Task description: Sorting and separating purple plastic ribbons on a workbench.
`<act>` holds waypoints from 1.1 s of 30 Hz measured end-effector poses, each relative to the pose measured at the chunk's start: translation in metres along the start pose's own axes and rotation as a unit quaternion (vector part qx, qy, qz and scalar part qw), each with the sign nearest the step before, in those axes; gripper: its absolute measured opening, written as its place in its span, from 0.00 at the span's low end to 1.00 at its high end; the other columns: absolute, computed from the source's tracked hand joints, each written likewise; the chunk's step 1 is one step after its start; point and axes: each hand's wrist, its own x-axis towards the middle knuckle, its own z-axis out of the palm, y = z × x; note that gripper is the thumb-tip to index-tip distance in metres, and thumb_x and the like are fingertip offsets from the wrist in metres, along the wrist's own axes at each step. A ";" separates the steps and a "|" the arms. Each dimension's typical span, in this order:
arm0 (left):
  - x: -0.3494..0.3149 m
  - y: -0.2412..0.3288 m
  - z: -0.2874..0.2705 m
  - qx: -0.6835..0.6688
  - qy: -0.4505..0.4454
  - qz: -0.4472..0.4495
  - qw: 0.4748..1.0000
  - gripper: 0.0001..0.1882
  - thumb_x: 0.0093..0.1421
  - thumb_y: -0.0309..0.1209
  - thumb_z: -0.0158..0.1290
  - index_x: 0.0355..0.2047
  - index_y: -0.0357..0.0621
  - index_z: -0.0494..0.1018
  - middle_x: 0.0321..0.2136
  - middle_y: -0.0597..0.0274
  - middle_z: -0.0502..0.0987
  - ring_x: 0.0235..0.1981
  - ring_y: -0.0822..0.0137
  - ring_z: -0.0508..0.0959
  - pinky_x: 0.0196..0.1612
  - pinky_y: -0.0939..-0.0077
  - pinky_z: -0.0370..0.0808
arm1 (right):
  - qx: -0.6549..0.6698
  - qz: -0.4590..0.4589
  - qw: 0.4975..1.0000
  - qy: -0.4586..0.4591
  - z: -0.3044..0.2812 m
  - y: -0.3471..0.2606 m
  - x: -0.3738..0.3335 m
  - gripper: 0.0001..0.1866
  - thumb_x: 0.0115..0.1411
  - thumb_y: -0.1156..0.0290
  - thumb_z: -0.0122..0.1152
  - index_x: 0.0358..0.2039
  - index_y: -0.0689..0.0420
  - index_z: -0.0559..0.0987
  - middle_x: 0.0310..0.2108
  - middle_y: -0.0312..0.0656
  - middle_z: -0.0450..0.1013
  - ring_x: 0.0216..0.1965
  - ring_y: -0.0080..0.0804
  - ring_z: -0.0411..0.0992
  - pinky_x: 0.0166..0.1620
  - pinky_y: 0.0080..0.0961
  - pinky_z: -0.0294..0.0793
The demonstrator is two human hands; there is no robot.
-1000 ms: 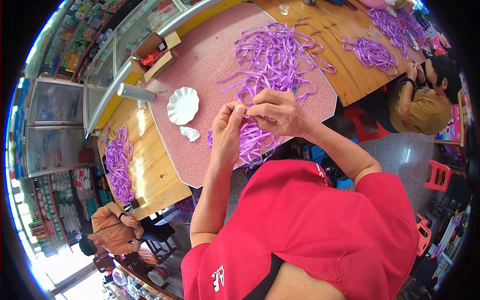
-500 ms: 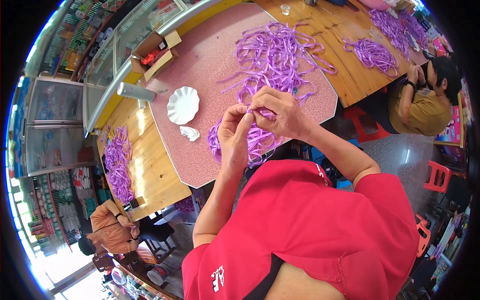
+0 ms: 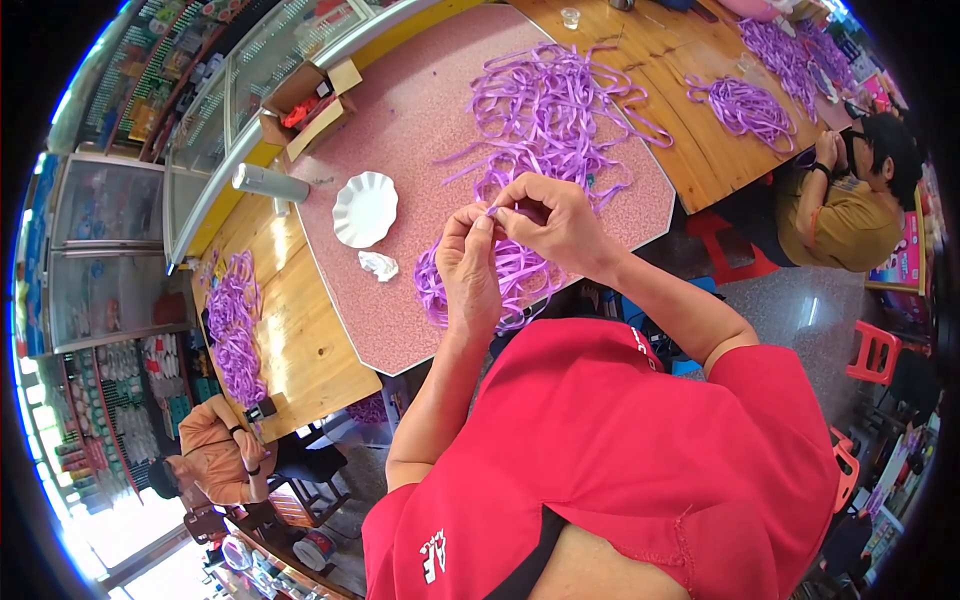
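Compared with a second ago, your left hand [image 3: 468, 265] has shifted rightward with its forearm, uncovering more ribbon on its left side; your right hand [image 3: 550, 220] remains close against it, fingertips to fingertips.

The largest thing is the pink speckled worktop [image 3: 415, 110], spreading beneath and ahead of both your hands. A wooden worktop [image 3: 310, 350] adjoins it well to the left of your left hand, bearing another purple ribbon bundle [image 3: 235, 340]. A large, tangled purple ribbon pile [image 3: 545, 110] lies just beyond your right hand. A person in a mustard top [image 3: 850, 225] sits well to the right of that hand; another in an orange top [image 3: 215, 455] sits far to the left of your left hand. A smaller ribbon heap [image 3: 525, 285] lies below your hands, showing on both sides of the left one.

Farther ahead and left of your left hand stands an open cardboard box [image 3: 320, 130]. Nearer on that side are a white, wavy-rimmed plate [image 3: 364, 210], a silvery cylinder [image 3: 268, 182] and a crumpled white tissue [image 3: 378, 265].

Smallest is the purple ribbon piece [image 3: 491, 210], pinched where your fingertips meet: both hands are narrow, each thumb pressed toward its forefinger.
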 end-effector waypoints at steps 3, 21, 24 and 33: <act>0.001 -0.002 -0.005 0.019 -0.013 0.018 1.000 0.05 0.67 0.27 0.51 0.40 0.40 0.71 0.36 0.67 0.73 0.37 0.77 0.71 0.45 0.81 0.70 | -0.035 0.012 0.999 -0.010 -0.001 -0.011 0.002 0.02 0.60 0.78 0.60 0.33 0.63 0.77 0.24 0.27 0.71 0.26 0.09 0.65 0.27 0.13 0.66; 0.003 -0.006 -0.005 0.337 0.022 0.301 0.892 0.11 0.64 0.24 0.55 0.45 0.39 0.68 0.38 0.60 0.70 0.40 0.68 0.71 0.44 0.75 0.70 | 0.395 0.325 0.854 -0.098 -0.009 -0.003 0.008 0.07 0.64 0.67 0.58 0.33 0.56 0.78 0.24 0.26 0.69 0.20 0.07 0.59 0.20 0.10 0.56; 0.005 0.001 -0.009 0.521 0.003 0.409 0.749 0.11 0.60 0.22 0.58 0.43 0.41 0.72 0.36 0.56 0.71 0.39 0.61 0.72 0.43 0.70 0.70 | 0.438 0.341 0.825 -0.105 -0.009 0.003 0.006 0.07 0.64 0.67 0.58 0.33 0.57 0.78 0.25 0.26 0.68 0.20 0.10 0.58 0.21 0.10 0.55; 0.000 0.001 -0.001 0.548 0.052 0.381 0.743 0.09 0.56 0.21 0.60 0.37 0.40 0.74 0.35 0.55 0.72 0.38 0.58 0.73 0.41 0.65 0.70 | 0.392 0.277 0.876 -0.054 0.000 0.003 0.002 0.05 0.65 0.67 0.58 0.37 0.54 0.77 0.22 0.24 0.66 0.19 0.08 0.56 0.19 0.09 0.53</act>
